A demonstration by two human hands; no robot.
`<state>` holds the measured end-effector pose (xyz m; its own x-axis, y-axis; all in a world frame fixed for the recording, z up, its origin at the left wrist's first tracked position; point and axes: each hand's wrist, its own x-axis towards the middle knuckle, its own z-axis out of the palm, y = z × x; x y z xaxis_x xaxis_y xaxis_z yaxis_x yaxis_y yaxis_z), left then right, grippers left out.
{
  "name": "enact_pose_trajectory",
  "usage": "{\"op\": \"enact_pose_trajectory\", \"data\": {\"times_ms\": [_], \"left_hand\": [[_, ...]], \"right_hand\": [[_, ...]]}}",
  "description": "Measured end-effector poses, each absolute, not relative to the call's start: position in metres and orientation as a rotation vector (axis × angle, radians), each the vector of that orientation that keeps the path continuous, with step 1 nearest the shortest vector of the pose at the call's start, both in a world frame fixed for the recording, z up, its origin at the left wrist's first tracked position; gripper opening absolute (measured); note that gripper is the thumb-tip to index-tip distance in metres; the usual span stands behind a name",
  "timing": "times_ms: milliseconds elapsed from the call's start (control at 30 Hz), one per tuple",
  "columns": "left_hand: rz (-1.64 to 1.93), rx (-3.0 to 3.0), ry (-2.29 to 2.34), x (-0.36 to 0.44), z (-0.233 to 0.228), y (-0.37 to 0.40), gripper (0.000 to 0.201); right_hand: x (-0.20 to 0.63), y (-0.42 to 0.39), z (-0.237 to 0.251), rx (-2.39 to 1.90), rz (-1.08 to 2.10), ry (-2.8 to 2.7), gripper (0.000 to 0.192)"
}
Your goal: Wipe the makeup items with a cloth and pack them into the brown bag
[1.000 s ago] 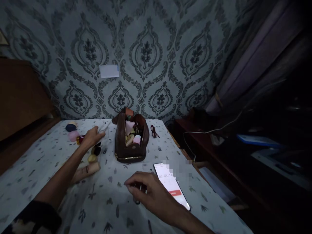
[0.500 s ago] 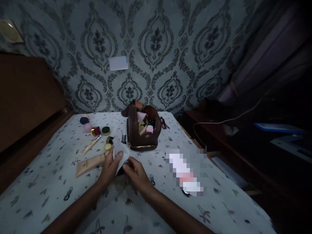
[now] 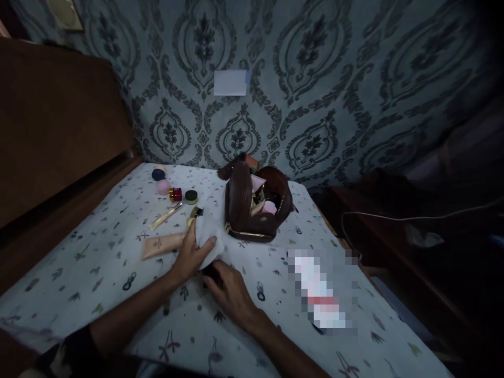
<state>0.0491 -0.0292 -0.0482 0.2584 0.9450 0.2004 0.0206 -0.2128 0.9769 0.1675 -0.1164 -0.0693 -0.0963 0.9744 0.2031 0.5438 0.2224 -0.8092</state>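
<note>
Wiping: we have a white tissue (image 3: 208,236) pinched in our left hand (image 3: 191,255), thumb closed over it, pressed down toward a small dark item.
Left hand: closed around the tissue, just in front of the open brown cosmetic pouch (image 3: 255,210).
Right hand: our right hand (image 3: 230,290) curls around the small dark item (image 3: 211,271) on the patterned tablecloth (image 3: 98,273); the dim light hides what it is, and we cannot tell how firmly the fingers grip it.
Where the item sits: between both hands, under the tissue's lower edge, near the table's middle.
Nearby left: a beige tube (image 3: 162,244) touching our left wrist side, a slim applicator (image 3: 165,216), a red-capped jar (image 3: 175,194), a green pot (image 3: 191,197) and a pink sponge (image 3: 163,187).
Nearby right: a phone (image 3: 321,291) lying flat, blurred out.
Risk, as we judge it: the dark item could slip from our fingers in this poor light and roll off.
Second risk: our left forearm could nudge the beige tube, since it lies right beside it.
</note>
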Motion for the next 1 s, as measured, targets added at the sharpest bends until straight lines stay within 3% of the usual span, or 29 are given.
{"op": "enact_pose_trajectory", "data": {"times_ms": [233,367,533,733,1000], "left_hand": [[1.209,1.4,1.037,0.038,-0.034,-0.017,0.047],[1.12,1.268,1.073,0.033,-0.033,-0.01,0.058],[1.097,1.02,0.906,0.034,-0.036,-0.008,0.052],[0.899,0.897,0.619,0.046,-0.046,-0.024,0.052],[0.993,0.87,0.553,0.046,-0.038,-0.028,0.056]], "right_hand": [[0.169,-0.119,-0.071,-1.275,0.811,-1.682,0.025],[0.171,-0.118,-0.07,-1.248,1.057,-1.457,0.036],[0.172,-0.112,-0.07,-1.139,1.427,-1.08,0.048],[0.169,-0.105,-0.073,-0.969,1.643,-0.799,0.054],[0.169,-0.102,-0.079,-0.947,1.647,-0.793,0.051]]}}
